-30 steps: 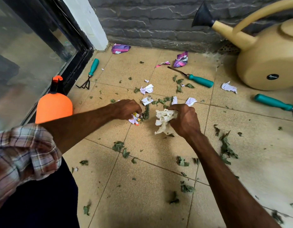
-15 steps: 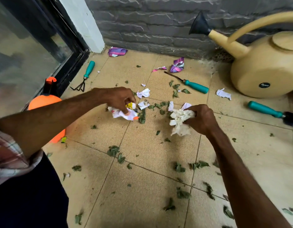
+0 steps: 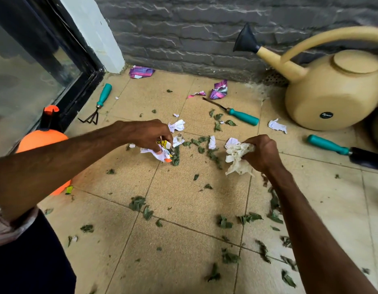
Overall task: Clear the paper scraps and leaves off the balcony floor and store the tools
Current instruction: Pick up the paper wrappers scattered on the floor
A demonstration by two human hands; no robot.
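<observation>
Seen from above, a person's right hand (image 3: pixel 261 152) is closed around a wad of crumpled white paper (image 3: pixel 236 159), while the left hand (image 3: pixel 148 134) pinches a few printed scraps (image 3: pixel 160 150) just above the tan tiled floor (image 3: pixel 183 209). The paper looks light and soft, likely easy to gather by bunching; the leaves (image 3: pixel 213 154) look thin and may crumble. More scraps, a hand rake (image 3: pixel 99 105), two other teal-handled tools and a beige watering can (image 3: pixel 332 96) lie near the grey brick wall (image 3: pixel 194 35).

Beige watering can (image 3: pixel 332 98), orange sprayer (image 3: pixel 40 141), teal-handled rake (image 3: pixel 100 102)
</observation>
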